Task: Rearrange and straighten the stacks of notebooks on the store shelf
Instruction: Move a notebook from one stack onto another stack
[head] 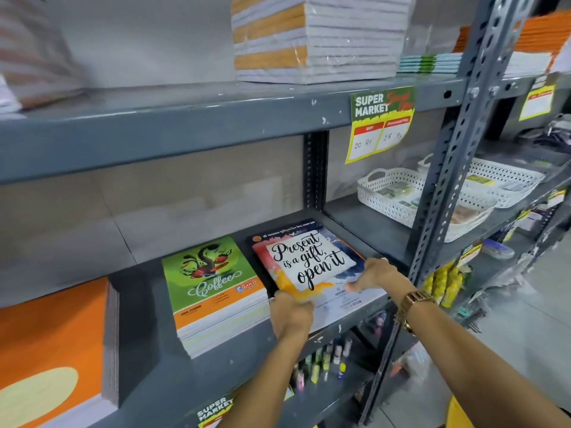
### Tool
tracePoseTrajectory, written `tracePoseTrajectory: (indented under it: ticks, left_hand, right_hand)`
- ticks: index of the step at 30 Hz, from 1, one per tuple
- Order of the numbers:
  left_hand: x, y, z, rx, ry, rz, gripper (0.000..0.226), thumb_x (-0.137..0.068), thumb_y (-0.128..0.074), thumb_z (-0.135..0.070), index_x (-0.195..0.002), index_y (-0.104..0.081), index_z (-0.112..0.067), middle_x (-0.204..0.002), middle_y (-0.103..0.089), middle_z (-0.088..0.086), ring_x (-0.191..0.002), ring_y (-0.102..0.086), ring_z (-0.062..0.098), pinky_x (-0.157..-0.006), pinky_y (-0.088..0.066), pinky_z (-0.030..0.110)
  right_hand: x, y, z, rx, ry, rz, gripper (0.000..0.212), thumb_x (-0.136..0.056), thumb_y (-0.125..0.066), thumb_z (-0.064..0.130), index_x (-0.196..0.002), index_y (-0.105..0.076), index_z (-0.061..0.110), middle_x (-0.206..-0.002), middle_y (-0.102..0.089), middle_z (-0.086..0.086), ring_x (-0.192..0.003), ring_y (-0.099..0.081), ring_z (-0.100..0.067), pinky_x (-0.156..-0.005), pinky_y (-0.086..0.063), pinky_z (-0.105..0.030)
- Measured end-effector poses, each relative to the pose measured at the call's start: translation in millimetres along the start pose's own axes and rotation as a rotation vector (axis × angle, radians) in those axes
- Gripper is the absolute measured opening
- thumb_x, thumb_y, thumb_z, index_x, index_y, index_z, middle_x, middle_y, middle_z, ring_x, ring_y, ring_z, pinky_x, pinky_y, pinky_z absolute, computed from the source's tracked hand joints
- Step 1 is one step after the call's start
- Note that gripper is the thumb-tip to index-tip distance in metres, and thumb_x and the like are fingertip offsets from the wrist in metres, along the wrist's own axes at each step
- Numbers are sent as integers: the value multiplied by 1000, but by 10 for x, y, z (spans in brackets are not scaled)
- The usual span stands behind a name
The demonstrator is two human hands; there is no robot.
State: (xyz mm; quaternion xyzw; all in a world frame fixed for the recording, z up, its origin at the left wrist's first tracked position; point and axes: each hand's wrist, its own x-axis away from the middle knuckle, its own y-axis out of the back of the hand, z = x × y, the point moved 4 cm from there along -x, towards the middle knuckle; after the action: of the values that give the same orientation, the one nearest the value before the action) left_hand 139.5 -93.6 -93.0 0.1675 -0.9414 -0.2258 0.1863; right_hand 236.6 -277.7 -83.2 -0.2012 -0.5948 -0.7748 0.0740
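Observation:
A notebook printed "Present is a gift, open it" lies on top of a low stack on the grey middle shelf. My left hand grips its front left corner. My right hand, with a gold watch on the wrist, holds its front right edge. To the left stands a taller stack of green "Coffee" notebooks. Further left is a thick orange stack. Another dark-covered notebook shows under the held one, skewed.
The upper shelf carries wrapped orange-and-white notebook bundles and a thin green-blue pile. A price sign hangs from its edge. White baskets sit at the right behind the upright post. Small bottles stand on the shelf below.

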Motion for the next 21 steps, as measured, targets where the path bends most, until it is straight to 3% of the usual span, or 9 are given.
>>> tracePoseTrajectory:
  ticks: [2, 4, 8, 10, 12, 14, 16, 18, 21]
  left_hand:
    - [-8, 32, -19, 5, -42, -4, 31, -78, -70, -17, -93, -53, 4, -97, -66, 18, -95, -63, 35, -66, -46, 34]
    - [17, 70, -63, -10, -90, -22, 29, -80, -68, -13, -94, -49, 4, -87, -60, 14, -95, -62, 34, -63, -43, 33]
    - [109, 100, -240, -12, -202, -29, 41, -84, -57, 0, -120, -37, 3, -111, -61, 19, -102, -60, 33, -81, -52, 37]
    - [152, 135, -328, 49, -238, -23, 49, -85, -54, 3, -128, -32, 1, -116, -61, 17, -106, -59, 31, -85, -49, 34]
    - [149, 213, -385, 107, -276, -29, 48, -85, -53, 5, -129, -32, 1, -117, -61, 15, -109, -58, 29, -86, -46, 30]
    - [135, 305, -413, 172, -294, -32, 36, -84, -53, 6, -116, -39, -4, -113, -64, 14, -109, -58, 28, -90, -46, 30]
    - [164, 460, -438, 220, -310, -40, 28, -85, -54, 6, -99, -39, -14, -109, -66, 14, -104, -60, 27, -86, -47, 31]
    - [214, 634, -451, 248, -332, -44, 27, -86, -54, 4, -96, -39, -17, -102, -66, 10, -97, -61, 25, -79, -46, 29]
    - [260, 934, -395, 313, -349, -32, 25, -87, -54, 4, -97, -42, -15, -82, -61, -2, -85, -57, 19, -75, -43, 27]
  right_hand:
    - [35, 13, 15, -3, -33, -6, 87, -66, -72, 57, -132, -40, 11, -141, -37, -14, -129, -38, -34, -106, -38, -44]
    - [17, 6, 7, -13, -44, -14, 87, -66, -72, 57, -132, -40, 11, -142, -36, -15, -130, -37, -34, -107, -36, -45]
    - [36, -20, -4, -48, -43, -21, 83, -66, -73, 55, -129, -42, 11, -140, -38, -13, -129, -38, -34, -105, -38, -44]
    - [47, -25, -16, -100, -19, -19, 70, -61, -73, 55, -112, -50, 12, -121, -48, -12, -117, -47, -30, -92, -43, -37]
    - [76, -13, -17, -218, 35, -17, 52, -58, -75, 53, -81, -51, 13, -90, -50, -7, -93, -54, -26, -72, -39, -31]
    - [106, 13, 11, -361, 95, -21, 40, -66, -78, 42, -69, -53, 11, -76, -53, -5, -78, -55, -23, -66, -38, -27]
    - [136, 44, 76, -508, 148, -49, 31, -70, -79, 30, -86, -68, 6, -91, -67, -10, -91, -62, -23, -74, -42, -27]
    - [214, 73, 187, -629, 178, -73, 33, -72, -79, 24, -96, -70, 4, -102, -70, -12, -100, -63, -24, -79, -43, -28]
    - [351, 89, 424, -683, 209, -66, 35, -72, -80, 22, -98, -68, 1, -96, -70, -10, -96, -63, -26, -80, -46, -30]
